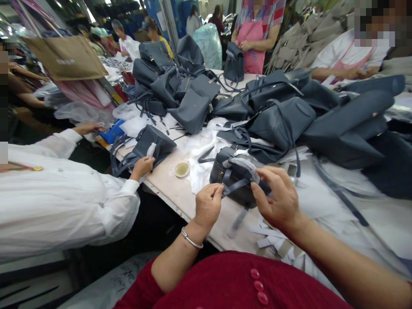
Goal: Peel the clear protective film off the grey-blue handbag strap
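Grey handbag (236,178) centre frame | left hand (207,206) pinches strap (236,186) | right hand (280,199) grips bag top | pale worktable (180,193), crowded workshop | brown bag (66,58) upper left, lettering unreadable

Slate-grey handbag (236,178), perhaps bluish; white tissue paper (201,156); red buttoned garment (231,283).

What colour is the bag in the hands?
Dark grey-blue; the bag shows in the head view, its only one.

The person wears a dark red top (225,283) with three small red buttons (258,285) down the front. A thin silver bangle (191,239) circles the left wrist.
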